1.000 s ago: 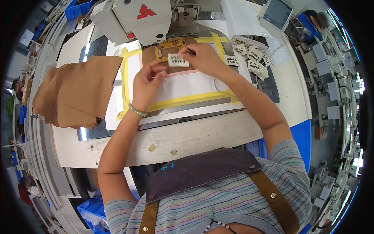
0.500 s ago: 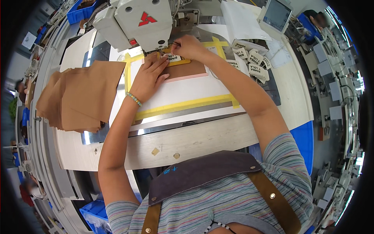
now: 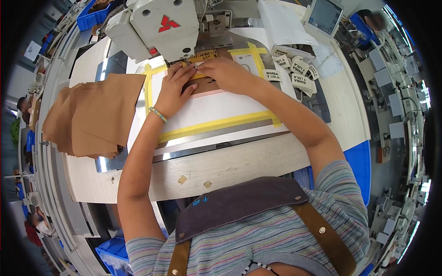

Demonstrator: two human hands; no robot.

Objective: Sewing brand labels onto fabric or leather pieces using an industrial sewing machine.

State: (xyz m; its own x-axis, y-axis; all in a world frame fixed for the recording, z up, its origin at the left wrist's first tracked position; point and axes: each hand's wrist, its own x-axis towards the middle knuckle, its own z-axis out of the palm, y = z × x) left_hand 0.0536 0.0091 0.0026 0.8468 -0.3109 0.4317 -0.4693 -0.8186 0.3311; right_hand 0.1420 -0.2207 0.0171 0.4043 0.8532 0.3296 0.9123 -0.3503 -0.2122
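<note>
My left hand [image 3: 177,89] lies with fingers apart on a brown piece [image 3: 205,91] and yellow template [image 3: 205,56], just below the white sewing machine head [image 3: 159,27]. Beside it, my right hand [image 3: 225,73] has bent fingers on the same spot, close to the left fingertips. A small dark shape shows under it; what it grips is unclear, and the white label from earlier is hidden. Yellow tape [image 3: 212,123] borders the white board [image 3: 193,115] underneath.
A stack of brown sheets [image 3: 92,115] lies left. At right are scattered white labels [image 3: 299,69], a white box [image 3: 287,32] and a screen [image 3: 322,16]. Blue bins [image 3: 361,172] sit beside the pale table [image 3: 244,156]. Other people work at both edges, including one person [image 3: 368,18] upper right.
My left hand went from beside the white label down onto the template. My right hand moved the label under the machine, rose slightly, then came lower, its fingers now over that spot.
</note>
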